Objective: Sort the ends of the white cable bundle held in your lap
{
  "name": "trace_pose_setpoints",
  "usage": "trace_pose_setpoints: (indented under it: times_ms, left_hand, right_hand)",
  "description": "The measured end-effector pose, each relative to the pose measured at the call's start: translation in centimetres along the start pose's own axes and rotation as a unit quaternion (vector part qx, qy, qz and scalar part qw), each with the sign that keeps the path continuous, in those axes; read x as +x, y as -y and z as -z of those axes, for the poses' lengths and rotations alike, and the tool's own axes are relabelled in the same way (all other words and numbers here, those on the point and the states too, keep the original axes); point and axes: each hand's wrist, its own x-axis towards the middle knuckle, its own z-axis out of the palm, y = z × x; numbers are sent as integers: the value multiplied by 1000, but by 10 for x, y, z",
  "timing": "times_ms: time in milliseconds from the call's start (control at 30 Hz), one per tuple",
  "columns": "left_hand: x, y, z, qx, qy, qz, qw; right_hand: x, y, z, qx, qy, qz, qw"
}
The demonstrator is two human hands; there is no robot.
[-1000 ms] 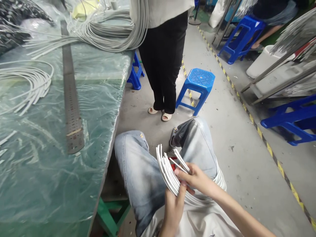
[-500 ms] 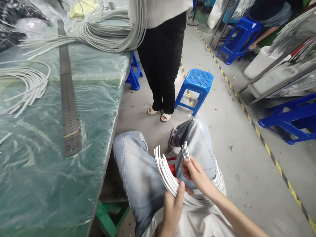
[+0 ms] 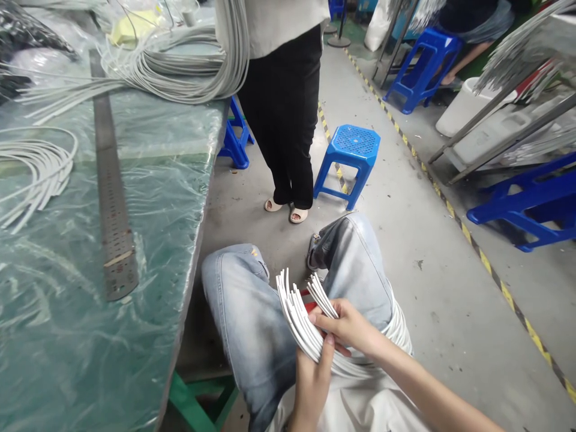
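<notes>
Over my lap, my left hand (image 3: 315,378) grips a fanned bundle of short white curved tubes (image 3: 294,315) from below, thumb pressed on them. My right hand (image 3: 346,327) pinches a few more white tubes (image 3: 320,294) beside that bundle, touching it. Both hands hover above my knees in light blue jeans (image 3: 252,312). Something red (image 3: 310,306) peeks out behind the tubes.
A green table under clear plastic (image 3: 148,198) lies to my left, with a long metal ruler (image 3: 110,198), loose white tubes (image 3: 36,168) and grey cable coils (image 3: 180,66). A person in black trousers (image 3: 288,114) stands ahead beside blue stools (image 3: 348,162). Yellow-black floor tape (image 3: 450,210) runs right.
My right hand brought its few tubes down and left, back against the bundle in my left hand. The view shifted slightly right.
</notes>
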Motion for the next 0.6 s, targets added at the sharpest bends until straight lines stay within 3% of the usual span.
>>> trace_pose_setpoints:
  times_ms: [167,600]
  left_hand:
    - [2,-1,6,-47,24,25,998]
    - [2,1,9,-12,58,25,998]
  right_hand:
    - [3,3,1,20,-23,10,999]
    - [3,6,-2,25,-18,8,999]
